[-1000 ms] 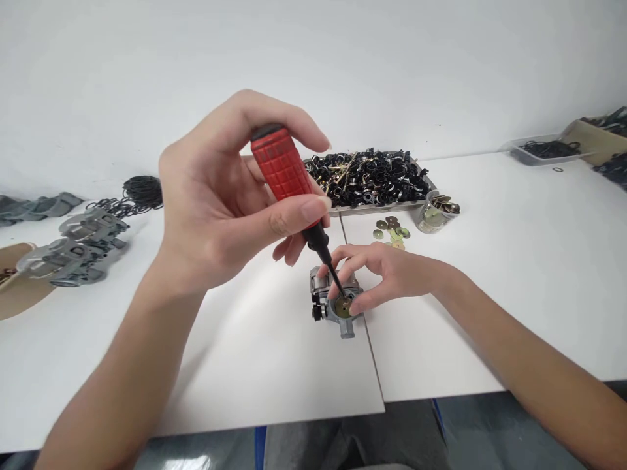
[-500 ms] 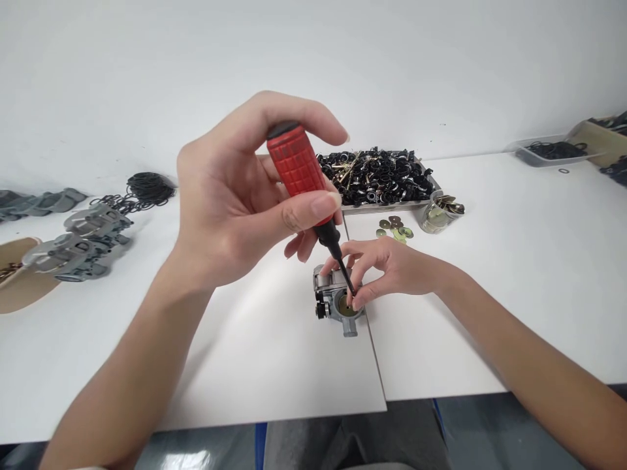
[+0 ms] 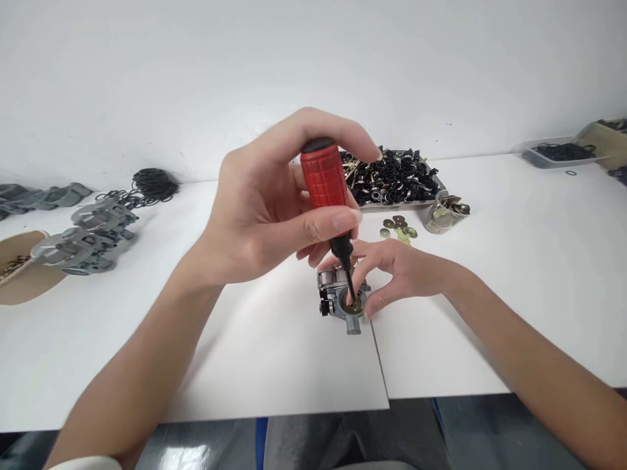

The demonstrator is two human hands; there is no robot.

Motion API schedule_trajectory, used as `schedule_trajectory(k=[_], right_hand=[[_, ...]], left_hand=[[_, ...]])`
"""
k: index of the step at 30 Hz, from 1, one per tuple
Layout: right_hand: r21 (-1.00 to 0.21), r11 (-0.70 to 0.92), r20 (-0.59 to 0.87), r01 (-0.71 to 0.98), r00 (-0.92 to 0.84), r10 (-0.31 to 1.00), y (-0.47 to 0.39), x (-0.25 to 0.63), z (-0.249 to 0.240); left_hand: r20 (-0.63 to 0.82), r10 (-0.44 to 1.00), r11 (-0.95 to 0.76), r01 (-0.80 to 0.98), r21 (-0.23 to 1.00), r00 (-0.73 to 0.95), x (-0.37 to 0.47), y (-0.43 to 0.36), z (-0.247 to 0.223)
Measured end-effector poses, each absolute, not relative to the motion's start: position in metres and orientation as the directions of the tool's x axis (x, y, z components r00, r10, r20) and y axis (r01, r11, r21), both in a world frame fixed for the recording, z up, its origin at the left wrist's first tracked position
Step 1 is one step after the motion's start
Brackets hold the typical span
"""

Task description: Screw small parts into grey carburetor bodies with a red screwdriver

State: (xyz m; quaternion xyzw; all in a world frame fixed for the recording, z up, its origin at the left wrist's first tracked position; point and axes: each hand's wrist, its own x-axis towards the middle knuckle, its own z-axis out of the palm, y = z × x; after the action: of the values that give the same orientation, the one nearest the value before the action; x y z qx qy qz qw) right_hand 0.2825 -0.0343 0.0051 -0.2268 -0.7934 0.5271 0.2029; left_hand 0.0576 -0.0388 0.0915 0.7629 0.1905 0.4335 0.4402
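My left hand (image 3: 259, 215) is closed round a screwdriver (image 3: 324, 176) with a red handle and black collar, its index finger arched over the cap. The shaft points steeply down, with its tip inside the round bore of a grey metal carburetor (image 3: 353, 324). A brass-coloured disc (image 3: 353, 309) lies within that bore, partly hidden by fingers and shaft. My right hand (image 3: 399, 271) steadies the carburetor from the right and behind, a fingertip inside the bore and the thumb at its rim. Whether a screw sits under the tip is too small to tell.
Behind stands a tray (image 3: 392, 207) heaped with small black parts. Brass discs (image 3: 399, 228) lie before it, beside a clear cup (image 3: 439, 219) of plates. At left are more carburetors (image 3: 100, 228), black rubber rings (image 3: 154, 186) and a tan bowl (image 3: 34, 284). A plastic box (image 3: 558, 156) sits far right.
My left hand has swung the screwdriver rightward and more upright, and its tip has moved down into the bore. My right thumb has shifted from beside the tip to the bore's right rim.
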Motion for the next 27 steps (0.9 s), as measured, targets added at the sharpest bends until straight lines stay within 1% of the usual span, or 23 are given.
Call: schedule_trajectory(k=[1, 4, 6, 11, 15, 19, 24, 25, 27], right_hand=[[-0.931, 0.337, 0.097, 0.137, -0.8, 0.593, -0.034, 0.283, 0.005], [-0.945, 0.311, 0.156, 0.104, -0.694, 0.703, -0.033, 0.281, 0.002], [-0.945, 0.307, 0.162, 0.109, -0.66, 0.733, -0.033, 0.278, 0.0], [-0.925, 0.341, 0.115, 0.168, -0.73, 0.674, -0.034, 0.274, -0.001], [-0.914, 0.358, 0.105, 0.193, -0.738, 0.667, -0.035, 0.274, -0.001], [-0.912, 0.352, 0.086, 0.21, -0.741, 0.666, -0.038, 0.273, -0.001], [-0.915, 0.354, 0.097, 0.194, -0.747, 0.658, -0.038, 0.273, -0.001], [-0.915, 0.354, 0.094, 0.196, -0.747, 0.658, -0.038, 0.273, -0.001], [-0.91, 0.351, 0.076, 0.221, -0.743, 0.665, -0.038, 0.273, -0.001]], left_hand=[[0.474, 0.689, -0.518, -0.085, 0.851, 0.548, 0.058, -0.04, 0.091], [0.439, 0.734, -0.473, -0.075, 0.878, 0.519, 0.059, -0.041, 0.09], [0.433, 0.739, -0.468, -0.069, 0.881, 0.516, 0.06, -0.042, 0.089], [0.45, 0.717, -0.498, -0.059, 0.865, 0.532, 0.06, -0.041, 0.089], [0.47, 0.67, -0.548, -0.044, 0.836, 0.575, 0.06, -0.039, 0.087], [0.519, 0.616, -0.631, -0.022, 0.775, 0.592, 0.06, -0.04, 0.089], [0.572, 0.491, -0.761, 0.003, 0.649, 0.657, 0.056, -0.055, 0.094], [0.588, 0.485, -0.774, 0.004, 0.634, 0.647, 0.055, -0.059, 0.095], [0.604, 0.525, -0.764, 0.019, 0.645, 0.6, 0.057, -0.066, 0.095]])
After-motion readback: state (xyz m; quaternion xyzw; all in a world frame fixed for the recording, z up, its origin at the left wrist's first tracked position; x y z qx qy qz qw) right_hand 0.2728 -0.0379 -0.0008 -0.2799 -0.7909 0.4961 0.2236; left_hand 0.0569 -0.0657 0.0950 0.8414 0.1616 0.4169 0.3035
